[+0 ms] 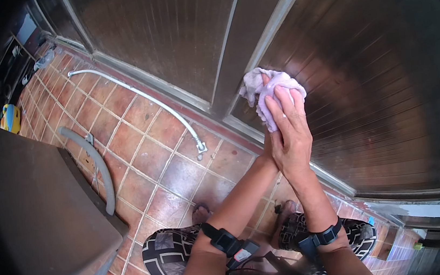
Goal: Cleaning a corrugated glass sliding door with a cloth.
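Note:
A crumpled pale purple cloth (273,86) is bunched in front of a brown ribbed panel (345,94) set in a metal frame. My right hand (292,129) lies over the cloth, its fingers pressed into the folds. Beneath it, my left hand (265,80) also holds the cloth; only a fingertip and part of the wrist show, the rest being hidden by the cloth and the right hand. Both forearms reach up from the lower edge of the view, with black straps around them.
A white hose (150,98) with a tap-like end lies on the tiled floor (145,158) along the frame's base. Left of it are a grey corrugated hose (99,167) and a large brown box-shaped object (52,205). A yellow and blue plastic item (10,118) stands farther back.

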`<action>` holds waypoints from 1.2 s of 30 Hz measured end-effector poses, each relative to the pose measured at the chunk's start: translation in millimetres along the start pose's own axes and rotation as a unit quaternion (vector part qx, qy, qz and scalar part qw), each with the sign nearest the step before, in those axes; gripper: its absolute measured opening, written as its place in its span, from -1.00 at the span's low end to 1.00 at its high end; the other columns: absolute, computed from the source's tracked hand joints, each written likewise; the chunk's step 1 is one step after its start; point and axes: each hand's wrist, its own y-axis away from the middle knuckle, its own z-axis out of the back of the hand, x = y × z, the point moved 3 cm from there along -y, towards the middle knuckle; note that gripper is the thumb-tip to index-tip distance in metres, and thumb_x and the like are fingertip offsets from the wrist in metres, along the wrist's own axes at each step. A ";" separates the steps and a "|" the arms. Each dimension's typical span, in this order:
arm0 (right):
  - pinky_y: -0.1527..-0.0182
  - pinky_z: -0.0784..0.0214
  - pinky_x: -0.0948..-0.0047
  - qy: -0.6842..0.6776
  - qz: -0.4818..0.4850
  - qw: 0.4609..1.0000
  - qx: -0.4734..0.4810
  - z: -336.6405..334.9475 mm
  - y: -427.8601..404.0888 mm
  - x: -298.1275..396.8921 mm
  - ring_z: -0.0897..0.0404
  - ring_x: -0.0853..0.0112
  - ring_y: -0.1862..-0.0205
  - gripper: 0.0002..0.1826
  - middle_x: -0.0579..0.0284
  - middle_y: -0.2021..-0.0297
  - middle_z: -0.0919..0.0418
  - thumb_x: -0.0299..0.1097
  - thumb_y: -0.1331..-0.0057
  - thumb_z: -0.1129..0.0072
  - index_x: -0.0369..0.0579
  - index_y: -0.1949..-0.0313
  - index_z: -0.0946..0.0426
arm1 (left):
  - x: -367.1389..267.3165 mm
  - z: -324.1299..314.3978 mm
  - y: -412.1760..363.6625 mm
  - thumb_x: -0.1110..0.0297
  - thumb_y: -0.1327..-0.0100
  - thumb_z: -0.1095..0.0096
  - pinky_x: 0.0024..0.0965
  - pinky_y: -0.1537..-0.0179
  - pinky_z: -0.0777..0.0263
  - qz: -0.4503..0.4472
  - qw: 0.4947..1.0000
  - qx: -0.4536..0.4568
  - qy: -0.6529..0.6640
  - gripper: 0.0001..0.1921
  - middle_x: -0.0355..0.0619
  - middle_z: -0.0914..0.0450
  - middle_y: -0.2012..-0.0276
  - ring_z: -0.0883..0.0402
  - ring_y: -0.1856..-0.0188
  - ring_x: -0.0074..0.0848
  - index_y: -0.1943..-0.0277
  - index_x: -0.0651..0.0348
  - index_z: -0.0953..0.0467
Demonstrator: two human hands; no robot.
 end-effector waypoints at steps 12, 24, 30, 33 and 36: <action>-0.05 -0.37 0.33 -0.123 -0.055 0.989 0.062 -49.1 22.7 -16.8 -0.44 0.19 -0.13 -0.52 0.21 -0.04 -0.49 -0.76 0.05 -0.12 -0.09 0.09 -0.56 | 15.4 18.6 6.4 0.00 -0.37 0.07 -0.11 -0.41 0.24 0.023 0.999 0.030 0.016 -0.17 0.21 0.27 -0.41 0.21 -0.45 -0.08 -0.43 0.21 0.37; -0.10 -0.32 0.35 -0.174 -0.113 0.972 0.108 -77.6 46.8 -29.9 -0.41 0.21 -0.16 -0.53 0.20 -0.03 -0.49 -0.74 0.06 -0.10 -0.10 0.11 -0.58 | 15.4 30.6 10.0 0.01 -0.37 0.07 -0.12 -0.40 0.23 0.034 0.998 0.043 0.037 -0.18 0.20 0.25 -0.40 0.19 -0.44 -0.09 -0.43 0.21 0.36; -0.20 -0.25 0.33 -0.186 -0.126 0.967 0.119 -74.4 43.6 -31.2 -0.37 0.18 -0.23 -0.55 0.19 -0.03 -0.52 -0.70 -0.02 -0.12 -0.04 0.08 -0.59 | 5.7 28.6 6.0 0.02 -0.37 0.07 -0.13 -0.40 0.22 0.027 0.997 0.054 0.048 -0.18 0.20 0.24 -0.40 0.18 -0.44 -0.10 -0.43 0.20 0.36; -0.23 -0.23 0.32 -0.176 -0.109 0.971 0.116 -60.5 32.9 -26.9 -0.37 0.16 -0.23 -0.54 0.14 -0.05 -0.51 -0.70 -0.02 -0.11 -0.04 0.07 -0.59 | -2.9 23.7 4.8 0.02 -0.38 0.07 -0.13 -0.40 0.22 0.021 0.996 0.059 0.060 -0.19 0.20 0.23 -0.40 0.18 -0.44 -0.10 -0.43 0.20 0.36; -0.22 -0.25 0.27 -0.133 -0.070 0.987 0.063 -45.3 21.6 -13.8 -0.35 0.14 -0.24 -0.55 0.10 -0.09 -0.47 -0.72 0.05 -0.11 -0.10 0.11 -0.57 | -2.0 23.6 6.1 0.03 -0.38 0.08 -0.13 -0.40 0.22 0.027 0.996 0.060 0.053 -0.19 0.19 0.23 -0.40 0.17 -0.44 -0.11 -0.43 0.20 0.36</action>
